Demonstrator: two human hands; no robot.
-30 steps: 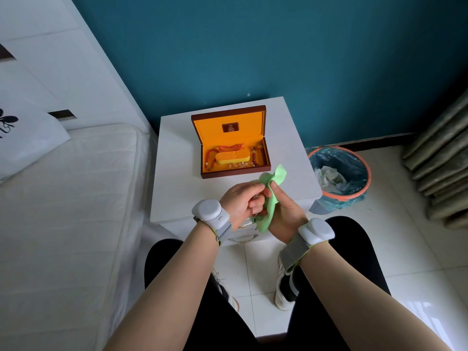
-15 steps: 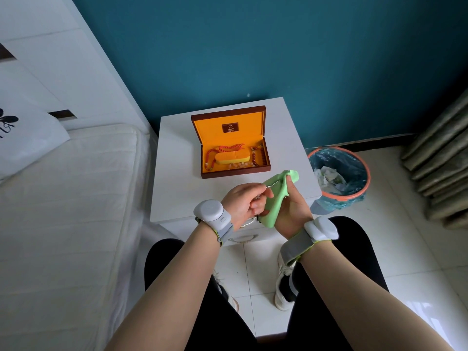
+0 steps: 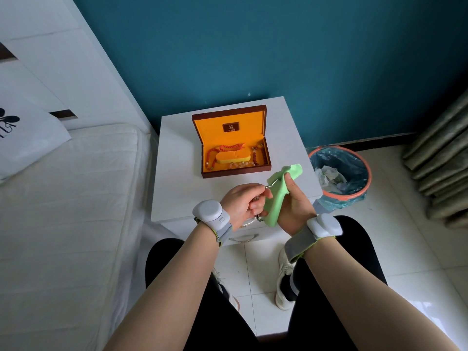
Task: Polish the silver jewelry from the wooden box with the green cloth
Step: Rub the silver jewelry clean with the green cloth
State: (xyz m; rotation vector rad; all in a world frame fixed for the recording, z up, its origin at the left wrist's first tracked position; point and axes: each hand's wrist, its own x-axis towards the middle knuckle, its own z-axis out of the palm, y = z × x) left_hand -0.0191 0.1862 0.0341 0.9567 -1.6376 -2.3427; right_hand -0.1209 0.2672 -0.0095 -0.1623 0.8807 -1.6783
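Note:
A brown wooden box with orange lining stands open on the white nightstand; beaded strings lie inside it. In front of the box, my left hand pinches a thin silver bracelet, most of it hidden in my fingers and under the cloth. My right hand grips the green cloth, wrapped around part of the bracelet, with my thumb pressing on it.
A bed with a white mattress lies on the left. A bin with an orange rim and a blue liner stands on the tiled floor right of the nightstand. Curtains hang at the far right. My knees are below the hands.
My right hand has slid the green cloth up and to the right along the bracelet, away from my left hand. A short bare stretch of silver now shows between the hands.

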